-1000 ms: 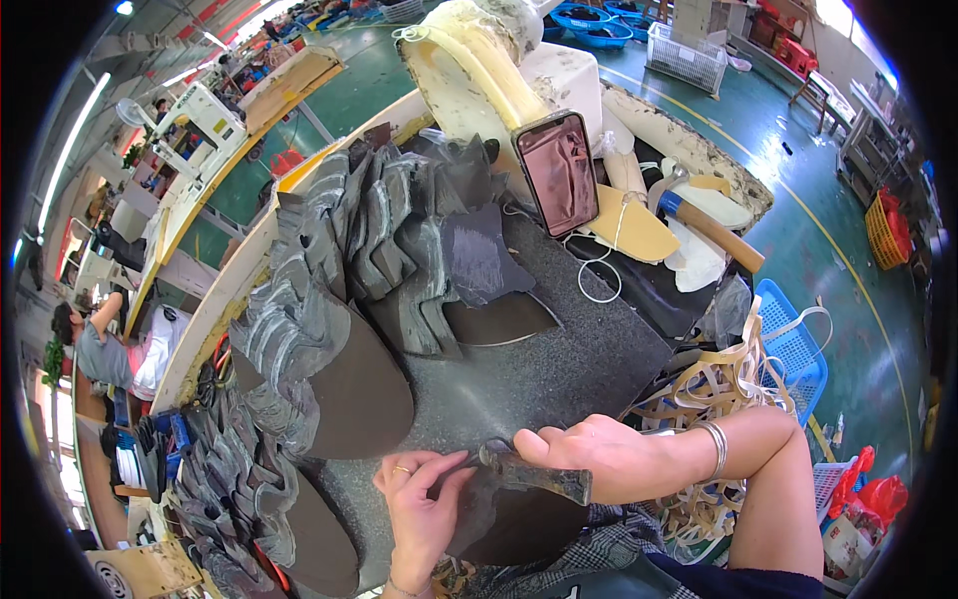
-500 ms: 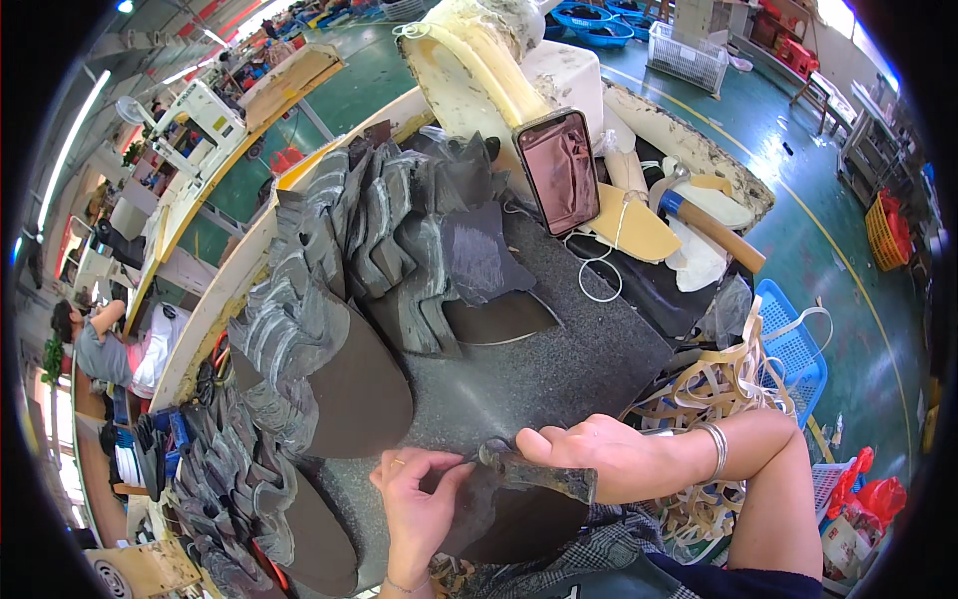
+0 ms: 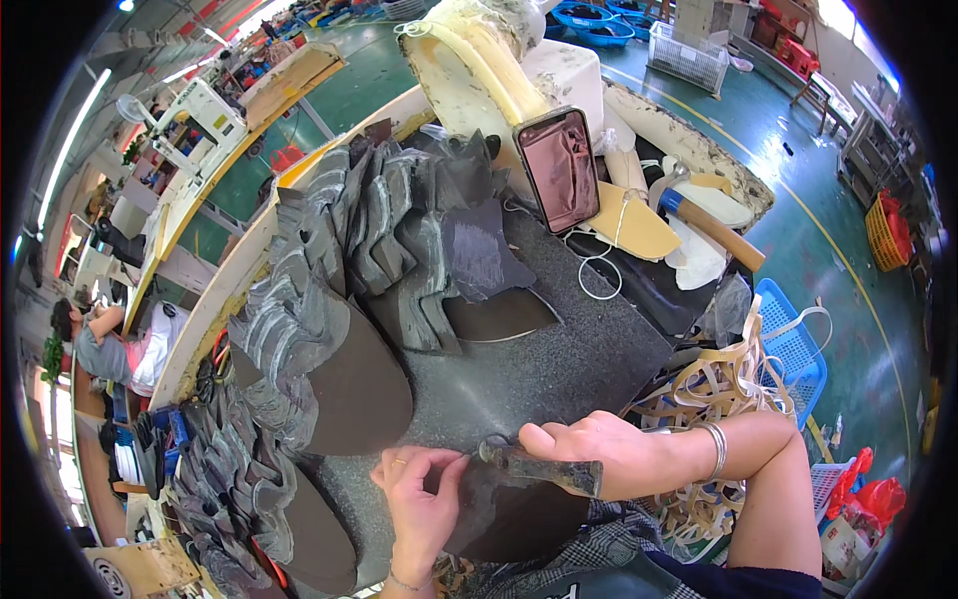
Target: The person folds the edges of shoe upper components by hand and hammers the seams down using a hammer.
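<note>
Right hand [image 3: 599, 461] is closed around a dark-handled tool [image 3: 539, 466], its head over the near edge of the grey work surface [image 3: 559, 369]; left hand [image 3: 424, 494] pinches the edge of a dark leather piece [image 3: 509, 519] lying at that edge, just under the tool. Beyond, stacked dark cut pieces [image 3: 379, 250] crowd the surface. A phone [image 3: 557, 168], white cord loop [image 3: 597, 275] and wooden-handled hammer [image 3: 709, 225] lie farther back; tan strips [image 3: 718, 384] hang beside the right wrist.
</note>
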Motion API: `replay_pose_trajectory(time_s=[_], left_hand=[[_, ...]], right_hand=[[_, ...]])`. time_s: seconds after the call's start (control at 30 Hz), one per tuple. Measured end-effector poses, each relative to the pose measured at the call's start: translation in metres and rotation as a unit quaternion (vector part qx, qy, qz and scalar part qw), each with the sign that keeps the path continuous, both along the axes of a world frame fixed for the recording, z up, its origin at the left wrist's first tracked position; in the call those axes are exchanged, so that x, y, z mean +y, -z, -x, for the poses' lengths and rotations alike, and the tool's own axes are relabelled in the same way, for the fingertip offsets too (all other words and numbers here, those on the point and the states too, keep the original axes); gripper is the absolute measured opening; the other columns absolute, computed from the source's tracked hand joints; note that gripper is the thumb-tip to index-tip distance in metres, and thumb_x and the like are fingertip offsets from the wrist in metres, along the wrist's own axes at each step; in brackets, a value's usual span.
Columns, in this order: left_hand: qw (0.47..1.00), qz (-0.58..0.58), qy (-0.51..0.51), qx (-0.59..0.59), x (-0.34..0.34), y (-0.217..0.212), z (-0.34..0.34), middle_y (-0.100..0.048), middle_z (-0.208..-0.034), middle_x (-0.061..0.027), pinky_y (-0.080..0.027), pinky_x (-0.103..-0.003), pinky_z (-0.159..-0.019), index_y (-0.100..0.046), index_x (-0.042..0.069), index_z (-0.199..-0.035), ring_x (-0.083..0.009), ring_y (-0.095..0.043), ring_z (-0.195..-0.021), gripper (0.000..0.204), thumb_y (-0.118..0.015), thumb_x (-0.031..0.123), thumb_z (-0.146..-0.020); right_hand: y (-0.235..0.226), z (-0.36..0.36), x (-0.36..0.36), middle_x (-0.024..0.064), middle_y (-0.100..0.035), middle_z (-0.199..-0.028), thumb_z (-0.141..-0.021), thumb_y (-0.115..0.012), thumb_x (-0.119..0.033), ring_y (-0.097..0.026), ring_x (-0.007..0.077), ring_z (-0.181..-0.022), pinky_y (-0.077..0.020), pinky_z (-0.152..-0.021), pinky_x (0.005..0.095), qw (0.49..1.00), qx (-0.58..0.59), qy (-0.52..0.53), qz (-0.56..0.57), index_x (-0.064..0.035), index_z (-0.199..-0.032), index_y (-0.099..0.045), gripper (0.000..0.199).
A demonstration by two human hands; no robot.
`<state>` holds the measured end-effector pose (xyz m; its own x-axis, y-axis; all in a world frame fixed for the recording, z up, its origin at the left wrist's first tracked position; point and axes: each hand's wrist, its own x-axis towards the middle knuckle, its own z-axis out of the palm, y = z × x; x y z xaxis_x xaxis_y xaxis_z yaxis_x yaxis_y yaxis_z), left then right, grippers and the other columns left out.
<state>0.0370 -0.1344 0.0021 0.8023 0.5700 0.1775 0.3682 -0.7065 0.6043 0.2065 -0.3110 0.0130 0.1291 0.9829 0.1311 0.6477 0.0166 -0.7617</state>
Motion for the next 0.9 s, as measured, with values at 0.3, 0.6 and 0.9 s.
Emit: replay_pose_trajectory(time_s=[0.3,0.6,0.9], left_hand=[[1.0,-0.015,0.017,-0.022,0.001,0.004,0.003,-0.063,-0.083,0.0022,-0.031,-0.036,-0.088,-0.068,0.014,-0.08,-0.0189,-0.055,-0.09,0.013,-0.078,0.008,-0.073],[0.999,-0.025,0.015,-0.026,-0.001,0.003,0.002,-0.064,-0.083,0.0024,-0.031,-0.035,-0.087,-0.068,0.014,-0.081,-0.0181,-0.055,-0.088,0.014,-0.078,0.006,-0.073],[1.0,0.007,-0.008,-0.021,0.0,0.005,0.004,-0.065,-0.083,0.0022,-0.033,-0.033,-0.088,-0.072,0.013,-0.082,-0.0164,-0.057,-0.087,0.015,-0.08,0.008,-0.071]], right_hand=[[-0.014,-0.006,0.003,0.0148,-0.058,-0.073,-0.074,-0.063,-0.004,-0.063,0.039,-0.063,-0.048,-0.052,0.0475,0.999,-0.028,-0.033,0.007,-0.0023,-0.111,-0.041,0.043],[-0.019,-0.006,0.01,0.0104,-0.058,-0.066,-0.071,-0.063,-0.004,-0.063,0.0316,-0.056,-0.048,-0.047,0.0405,0.994,-0.105,-0.015,-0.008,-0.0015,-0.104,-0.044,0.038],[-0.016,-0.006,0.007,0.0107,-0.057,-0.066,-0.068,-0.061,-0.001,-0.063,0.0315,-0.057,-0.0481,-0.048,0.0403,0.997,-0.076,-0.008,-0.02,0.0007,-0.11,-0.043,0.045]])
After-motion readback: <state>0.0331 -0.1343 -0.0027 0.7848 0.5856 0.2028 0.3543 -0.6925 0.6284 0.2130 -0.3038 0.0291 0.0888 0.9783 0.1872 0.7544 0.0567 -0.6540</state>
